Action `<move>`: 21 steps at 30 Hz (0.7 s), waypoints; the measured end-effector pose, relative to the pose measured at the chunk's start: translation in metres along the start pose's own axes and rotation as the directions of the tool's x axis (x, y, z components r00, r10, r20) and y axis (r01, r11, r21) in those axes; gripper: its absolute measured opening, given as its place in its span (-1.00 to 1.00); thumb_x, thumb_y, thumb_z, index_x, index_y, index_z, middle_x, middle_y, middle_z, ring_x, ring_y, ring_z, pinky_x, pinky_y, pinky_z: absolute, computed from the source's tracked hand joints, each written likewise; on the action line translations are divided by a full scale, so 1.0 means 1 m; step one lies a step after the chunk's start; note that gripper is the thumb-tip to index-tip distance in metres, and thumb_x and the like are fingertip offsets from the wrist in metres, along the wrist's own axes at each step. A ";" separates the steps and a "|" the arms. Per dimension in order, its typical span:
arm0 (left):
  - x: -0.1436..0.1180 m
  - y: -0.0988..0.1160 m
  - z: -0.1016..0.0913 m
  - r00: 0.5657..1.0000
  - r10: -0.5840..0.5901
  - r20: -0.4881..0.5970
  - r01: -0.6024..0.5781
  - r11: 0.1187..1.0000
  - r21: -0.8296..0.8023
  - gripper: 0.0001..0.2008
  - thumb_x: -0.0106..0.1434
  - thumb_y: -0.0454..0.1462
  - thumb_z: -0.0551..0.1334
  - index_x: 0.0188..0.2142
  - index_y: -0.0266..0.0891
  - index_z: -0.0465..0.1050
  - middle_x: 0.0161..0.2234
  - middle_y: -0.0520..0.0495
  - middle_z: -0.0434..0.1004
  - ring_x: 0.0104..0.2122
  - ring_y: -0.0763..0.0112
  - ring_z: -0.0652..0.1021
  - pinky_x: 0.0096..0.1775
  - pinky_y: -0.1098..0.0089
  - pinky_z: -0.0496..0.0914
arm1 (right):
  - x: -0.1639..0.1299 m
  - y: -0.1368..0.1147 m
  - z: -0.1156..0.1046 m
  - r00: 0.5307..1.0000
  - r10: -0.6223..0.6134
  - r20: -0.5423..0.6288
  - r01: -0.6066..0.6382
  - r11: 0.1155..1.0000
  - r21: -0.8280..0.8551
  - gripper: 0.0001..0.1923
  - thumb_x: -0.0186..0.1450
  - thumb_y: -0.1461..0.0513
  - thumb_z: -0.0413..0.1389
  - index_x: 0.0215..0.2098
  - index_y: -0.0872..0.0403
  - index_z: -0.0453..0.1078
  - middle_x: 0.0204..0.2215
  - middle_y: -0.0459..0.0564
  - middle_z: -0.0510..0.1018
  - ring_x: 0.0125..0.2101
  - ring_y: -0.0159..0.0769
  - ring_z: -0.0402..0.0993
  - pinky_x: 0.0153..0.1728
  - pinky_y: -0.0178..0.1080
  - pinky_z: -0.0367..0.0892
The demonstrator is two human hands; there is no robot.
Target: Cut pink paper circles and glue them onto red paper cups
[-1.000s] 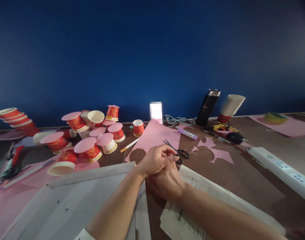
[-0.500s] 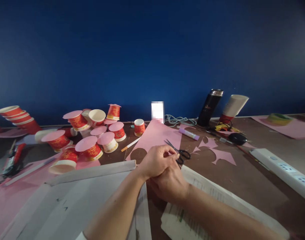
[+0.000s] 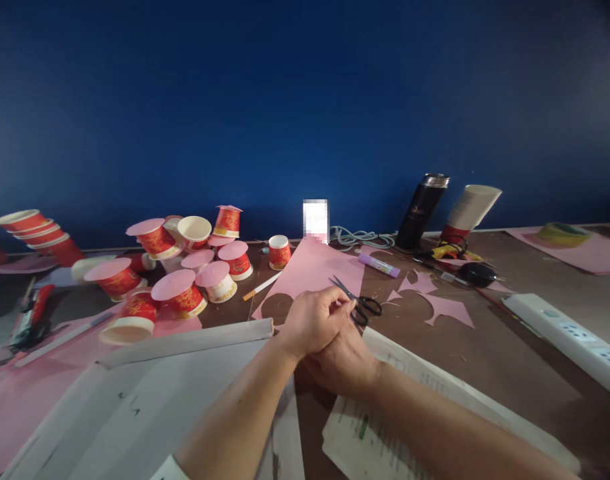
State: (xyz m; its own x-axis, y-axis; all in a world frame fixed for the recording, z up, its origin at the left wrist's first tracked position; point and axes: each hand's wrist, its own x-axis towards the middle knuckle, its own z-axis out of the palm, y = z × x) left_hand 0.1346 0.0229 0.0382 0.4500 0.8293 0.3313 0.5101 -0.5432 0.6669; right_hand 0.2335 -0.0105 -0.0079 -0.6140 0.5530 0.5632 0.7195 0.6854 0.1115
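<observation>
My left hand (image 3: 311, 323) lies closed over my right hand (image 3: 349, 360), its fingers curled round it near the thumb. The fingers of my right hand are tucked underneath and mostly hidden. Just beyond the hands, black-handled scissors (image 3: 367, 307) lie with their blades slightly parted, apart from or barely touching the fingertips; I cannot tell which. Under the scissors' tips is a pink paper sheet (image 3: 317, 267) with round pieces cut from its edge. A purple glue stick (image 3: 379, 265) lies to the right of that sheet.
Red paper cups (image 3: 179, 293), several topped with pink discs, crowd the left. A small red cup (image 3: 279, 253), a cigarette (image 3: 262, 285) and pink scraps (image 3: 447, 310) lie around. At right are a black flask (image 3: 422, 213), a power strip (image 3: 569, 333) and a printed booklet (image 3: 355, 427).
The hands stay clasped in nearly the same place. Only a slight shift of the view shows; the objects on the table have not moved.
</observation>
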 end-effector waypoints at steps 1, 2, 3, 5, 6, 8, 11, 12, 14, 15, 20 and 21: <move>-0.001 -0.002 0.003 0.999 -0.001 -0.041 0.003 0.999 0.038 -0.75 0.31 -0.12 0.10 -0.34 -0.14 0.49 -0.44 0.07 0.59 -0.43 0.43 0.54 -0.37 0.46 0.29 | 0.000 0.002 0.001 1.000 0.007 -0.002 -0.007 1.000 0.027 -0.70 0.20 0.25 0.02 -0.16 0.08 0.51 -0.25 0.15 0.61 -0.23 0.08 0.43 -0.28 0.05 0.23; -0.001 -0.005 0.006 0.996 -0.002 -0.087 0.010 0.996 0.091 -0.74 0.32 -0.12 0.09 -0.34 -0.14 0.49 -0.45 0.06 0.58 -0.44 0.43 0.54 -0.38 0.46 0.28 | 0.001 0.004 0.002 1.000 0.027 0.003 -0.028 0.998 0.055 -0.68 0.20 0.24 0.03 -0.13 0.09 0.50 -0.21 0.16 0.60 -0.18 0.10 0.41 -0.23 0.08 0.23; -0.001 -0.008 0.007 0.991 0.002 -0.136 0.018 0.989 0.149 -0.73 0.32 -0.12 0.08 -0.35 -0.14 0.49 -0.47 0.05 0.57 -0.46 0.43 0.53 -0.40 0.45 0.27 | 0.001 0.005 0.003 0.998 0.061 0.017 -0.062 0.995 0.082 -0.66 0.19 0.23 0.05 -0.09 0.10 0.48 -0.17 0.17 0.59 -0.14 0.10 0.40 -0.16 0.10 0.21; 0.003 -0.016 0.006 0.969 0.017 -0.247 0.044 0.970 0.240 -0.72 0.33 -0.12 0.07 -0.36 -0.15 0.48 -0.48 0.03 0.56 -0.47 0.42 0.53 -0.40 0.43 0.27 | 0.001 0.007 0.004 0.989 0.123 0.082 -0.132 0.984 0.123 -0.67 0.18 0.25 0.07 -0.10 0.09 0.48 -0.15 0.14 0.59 -0.10 0.05 0.38 -0.01 0.13 0.13; 0.007 -0.021 0.002 0.951 0.028 -0.307 0.054 0.965 0.255 -0.73 0.33 -0.13 0.07 -0.36 -0.16 0.48 -0.46 0.01 0.57 -0.45 0.41 0.53 -0.38 0.43 0.28 | 0.002 0.007 0.004 0.983 0.137 0.122 -0.154 0.978 0.138 -0.71 0.17 0.26 0.08 -0.15 0.08 0.49 -0.20 0.11 0.60 -0.10 0.00 0.38 0.06 0.13 0.07; 0.020 -0.033 -0.014 0.884 0.011 -0.467 0.112 0.965 0.236 -0.76 0.32 -0.16 0.08 -0.29 -0.18 0.47 -0.37 -0.03 0.59 -0.37 0.39 0.55 -0.31 0.43 0.33 | 0.002 0.006 0.003 0.975 0.140 0.175 -0.170 0.971 0.167 -0.80 0.17 0.28 0.08 -0.26 0.05 0.50 -0.34 0.02 0.60 -0.16 -0.10 0.39 0.14 0.13 -0.07; 0.050 -0.049 -0.051 0.796 -0.040 -0.604 0.246 0.933 0.262 -0.78 0.27 -0.20 0.13 -0.17 -0.22 0.46 -0.22 -0.12 0.57 -0.23 0.31 0.55 -0.17 0.37 0.37 | 0.003 0.004 0.002 0.979 0.130 0.157 -0.162 0.964 0.213 -0.78 0.20 0.30 0.07 -0.22 0.00 0.49 -0.44 -0.04 0.57 -0.19 -0.17 0.39 0.18 0.14 -0.18; 0.061 -0.053 -0.064 0.784 -0.072 -0.617 0.300 0.913 0.275 -0.74 0.25 -0.19 0.15 -0.12 -0.24 0.45 -0.16 -0.16 0.54 -0.17 0.29 0.54 -0.12 0.34 0.38 | 0.003 0.003 0.001 0.980 0.132 0.149 -0.163 0.960 0.226 -0.76 0.21 0.30 0.06 -0.19 -0.01 0.48 -0.43 -0.05 0.56 -0.19 -0.18 0.38 0.18 0.14 -0.20; 0.081 -0.058 -0.085 0.798 -0.142 -0.585 0.394 0.858 0.330 -0.62 0.21 -0.15 0.19 0.00 -0.25 0.39 -0.04 -0.21 0.48 -0.07 0.23 0.51 -0.03 0.29 0.35 | 0.003 0.004 -0.001 0.979 0.137 0.151 -0.172 0.953 0.248 -0.74 0.22 0.31 0.05 -0.17 -0.03 0.48 -0.44 -0.06 0.56 -0.20 -0.19 0.38 0.18 0.13 -0.19; 0.089 -0.060 -0.091 0.823 -0.184 -0.537 0.427 0.824 0.372 -0.54 0.20 -0.12 0.20 0.05 -0.24 0.35 0.02 -0.23 0.45 -0.01 0.17 0.49 -0.01 0.25 0.34 | 0.003 0.004 -0.002 0.977 0.142 0.159 -0.180 0.950 0.256 -0.74 0.22 0.31 0.05 -0.17 -0.04 0.48 -0.44 -0.06 0.55 -0.21 -0.20 0.38 0.18 0.13 -0.19; 0.110 -0.074 -0.087 0.861 -0.382 -0.335 0.508 0.636 0.581 -0.23 0.01 0.03 0.30 0.15 -0.31 0.24 0.10 -0.39 0.36 0.08 -0.16 0.39 0.03 0.09 0.28 | 0.003 0.005 -0.004 0.968 0.161 0.192 -0.208 0.944 0.258 -0.75 0.24 0.30 0.04 -0.18 -0.04 0.49 -0.44 -0.04 0.56 -0.21 -0.20 0.37 0.17 0.12 -0.18; 0.111 -0.078 -0.082 0.854 -0.405 -0.326 0.518 0.614 0.595 -0.21 -0.02 0.04 0.32 0.13 -0.33 0.26 0.09 -0.41 0.37 0.08 -0.20 0.37 0.02 0.08 0.29 | 0.003 0.005 -0.004 0.966 0.164 0.201 -0.213 0.943 0.254 -0.75 0.24 0.30 0.04 -0.18 -0.04 0.50 -0.44 -0.04 0.56 -0.21 -0.19 0.37 0.17 0.12 -0.18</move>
State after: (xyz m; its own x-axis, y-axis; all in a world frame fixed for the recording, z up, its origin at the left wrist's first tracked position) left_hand 0.0849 0.1686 0.0774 -0.0611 0.9710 0.2311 0.9828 0.0181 0.1839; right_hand 0.2363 -0.0071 -0.0024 -0.5405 0.7414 0.3978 0.7269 0.6495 -0.2230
